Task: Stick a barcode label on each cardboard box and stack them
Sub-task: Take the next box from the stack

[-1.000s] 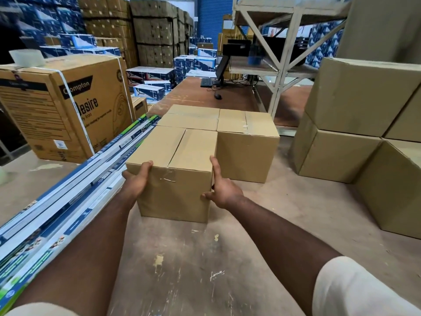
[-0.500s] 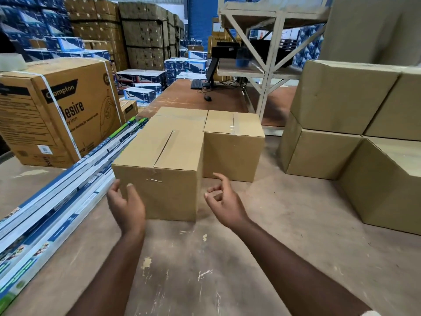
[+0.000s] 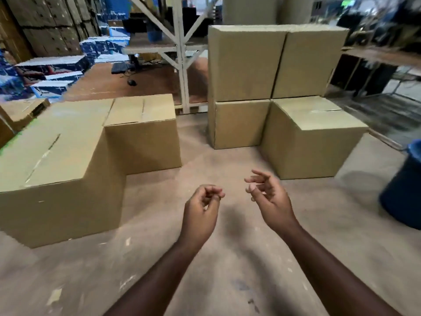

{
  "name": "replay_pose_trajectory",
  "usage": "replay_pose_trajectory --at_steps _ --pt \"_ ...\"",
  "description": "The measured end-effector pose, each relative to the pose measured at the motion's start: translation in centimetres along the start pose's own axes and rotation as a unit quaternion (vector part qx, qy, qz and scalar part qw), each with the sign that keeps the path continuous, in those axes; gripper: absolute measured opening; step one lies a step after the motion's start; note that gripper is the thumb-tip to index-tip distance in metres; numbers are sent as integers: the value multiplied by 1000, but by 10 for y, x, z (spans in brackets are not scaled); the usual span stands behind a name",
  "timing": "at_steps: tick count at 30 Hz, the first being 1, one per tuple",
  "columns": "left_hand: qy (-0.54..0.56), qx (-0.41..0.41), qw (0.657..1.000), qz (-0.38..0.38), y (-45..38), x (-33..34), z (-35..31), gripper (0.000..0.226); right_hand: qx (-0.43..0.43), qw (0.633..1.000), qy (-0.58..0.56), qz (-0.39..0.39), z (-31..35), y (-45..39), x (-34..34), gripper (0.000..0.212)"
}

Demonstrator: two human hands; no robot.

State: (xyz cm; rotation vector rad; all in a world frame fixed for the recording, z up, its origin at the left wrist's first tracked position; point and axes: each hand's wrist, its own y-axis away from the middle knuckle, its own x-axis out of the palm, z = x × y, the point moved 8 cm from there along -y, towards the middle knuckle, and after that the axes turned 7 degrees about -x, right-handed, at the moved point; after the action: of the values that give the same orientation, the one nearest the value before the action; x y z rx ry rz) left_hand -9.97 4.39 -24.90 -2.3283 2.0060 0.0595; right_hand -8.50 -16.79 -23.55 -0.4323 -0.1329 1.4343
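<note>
Plain cardboard boxes stand on the concrete floor. The nearest box (image 3: pixel 57 169) is at the left, with a second box (image 3: pixel 141 128) touching its far right corner. At the right is a stack: a front box (image 3: pixel 314 137), a lower box (image 3: pixel 237 124) beside it, and two upper boxes (image 3: pixel 241 62) (image 3: pixel 307 60). My left hand (image 3: pixel 202 208) hovers over the bare floor with loosely curled fingers and holds nothing. My right hand (image 3: pixel 271 199) floats beside it, fingers relaxed and spread, also holding nothing. Neither hand touches a box. No barcode label shows.
A blue bin (image 3: pixel 403 185) stands at the right edge. A white shelf frame (image 3: pixel 182 65) rises behind the boxes, by a brown platform with a keyboard (image 3: pixel 118 68) and mouse (image 3: pixel 131 82). Blue-and-white cartons (image 3: pixel 52 74) pile up at the far left.
My hands let go of the nearest box and drew back to the middle. The view swung right, so that box now lies left and the stack sits ahead.
</note>
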Motion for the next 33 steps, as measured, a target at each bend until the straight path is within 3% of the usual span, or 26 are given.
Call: replay_pose_trajectory --at_steps 5,9,12,17,21,25,28,30,33 --pt "-13 49 997 61 -40 148 -50 10 30 994 7 -108 -34 -44 -145 32" --pt "-87 59 993 61 -92 247 -75 37 76 990 9 -120 -67 -105 -222 38" --pt "-206 56 974 79 -129 305 -85 58 112 985 8 -132 -86 -141 -260 54" --pt "-318 -10 941 111 -176 356 -76 77 117 963 150 -191 -109 -198 -327 92" --pt "-398 -4 912 101 -192 363 -56 75 191 954 41 -226 -144 -225 -352 118" --pt "-368 40 928 52 -183 354 -56 66 170 956 35 -236 -164 -218 -344 100" --pt "-306 51 950 12 -169 336 -59 61 117 950 9 -289 -146 -197 -341 56" --pt "-236 37 971 -25 -152 311 -54 48 68 947 -23 -312 -123 -174 -330 34" --pt "-82 -9 995 -62 -120 263 -27 25 -6 948 -90 -307 -91 -134 -291 29"
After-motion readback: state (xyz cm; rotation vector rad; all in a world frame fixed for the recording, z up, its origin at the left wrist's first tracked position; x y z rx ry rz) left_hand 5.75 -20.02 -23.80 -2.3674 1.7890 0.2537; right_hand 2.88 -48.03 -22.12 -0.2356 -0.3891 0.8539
